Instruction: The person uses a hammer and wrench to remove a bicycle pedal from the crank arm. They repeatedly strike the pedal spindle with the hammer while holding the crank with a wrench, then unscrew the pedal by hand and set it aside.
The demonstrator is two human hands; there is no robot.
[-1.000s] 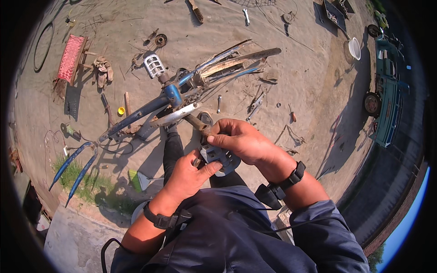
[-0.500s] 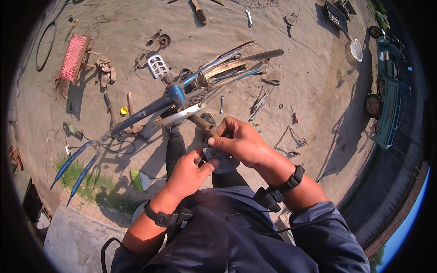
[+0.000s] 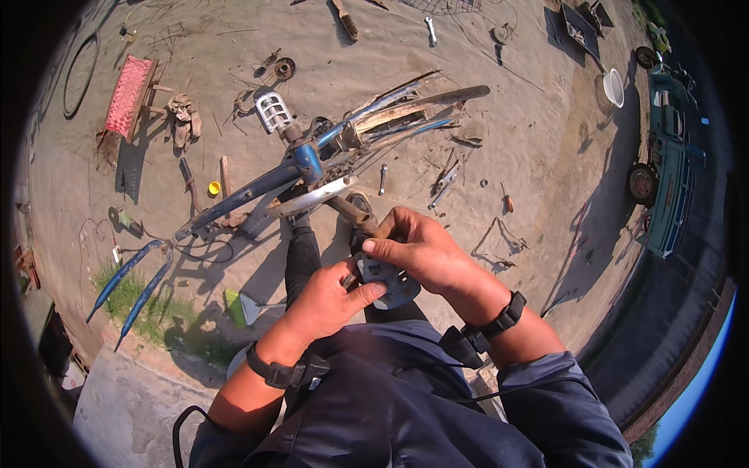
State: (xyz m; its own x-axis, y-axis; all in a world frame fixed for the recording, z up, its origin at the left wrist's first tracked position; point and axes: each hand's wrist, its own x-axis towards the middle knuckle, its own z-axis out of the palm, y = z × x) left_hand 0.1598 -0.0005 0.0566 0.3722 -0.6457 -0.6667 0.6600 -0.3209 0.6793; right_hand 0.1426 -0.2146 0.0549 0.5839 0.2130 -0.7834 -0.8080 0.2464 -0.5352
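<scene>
A blue bicycle frame (image 3: 257, 187) lies upside down on sandy ground, its fork blades pointing to the lower left. A crank arm (image 3: 347, 212) leads from the frame toward me and ends in a grey pedal (image 3: 390, 279). My left hand (image 3: 328, 300) grips the pedal from below, thumb across its face. My right hand (image 3: 421, 253) closes over the pedal's top where it meets the crank arm. Both wrists wear black bands. A white pedal (image 3: 273, 111) sticks up on the frame's far side.
Scattered tools lie around the frame: a spanner (image 3: 382, 179), a brush (image 3: 343, 17), a yellow cap (image 3: 214, 188). A red mat (image 3: 129, 93) lies at the left, a white bucket (image 3: 614, 87) and a teal vehicle (image 3: 663, 179) at the right.
The view has shifted slightly, so the frame sits higher in the picture. Both hands have stayed on the pedal, fingers shifting a little around it.
</scene>
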